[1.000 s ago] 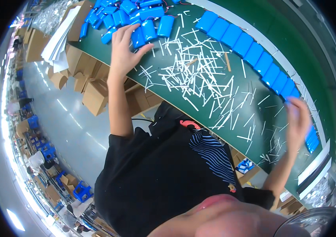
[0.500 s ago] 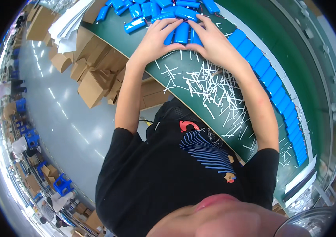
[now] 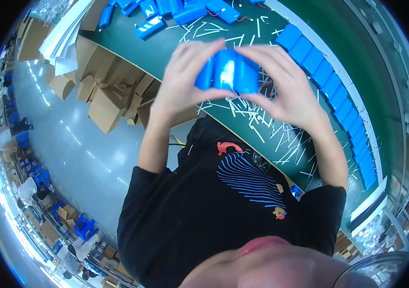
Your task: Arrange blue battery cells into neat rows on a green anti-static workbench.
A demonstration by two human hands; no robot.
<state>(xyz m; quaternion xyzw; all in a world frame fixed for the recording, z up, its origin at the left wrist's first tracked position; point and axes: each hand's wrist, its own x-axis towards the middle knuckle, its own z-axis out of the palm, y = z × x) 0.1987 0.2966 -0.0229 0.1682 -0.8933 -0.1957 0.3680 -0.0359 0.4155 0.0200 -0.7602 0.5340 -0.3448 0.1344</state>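
Between my two hands is a small group of blue shrink-wrapped battery packs (image 3: 226, 69), lifted above the green tabletop and held side by side. My left hand (image 3: 185, 74) grips the group's left end, fingers along the far edge and thumb along the near one. On the right end, my right hand (image 3: 283, 81) closes the same way. Beneath them lies a scatter of thin white strips (image 3: 252, 120). Parts of the packs are hidden behind my fingers.
A pile of loose blue packs (image 3: 190, 14) lies at the far side of the green table (image 3: 142, 53). Along its right edge runs a long row of blue packs (image 3: 331, 91). Cardboard boxes (image 3: 108, 103) and white sheets (image 3: 67, 38) are at the left.
Both hands have come nearer to me and up from the table, carrying several blue packs away from the pile. White strips now show where the hands were.
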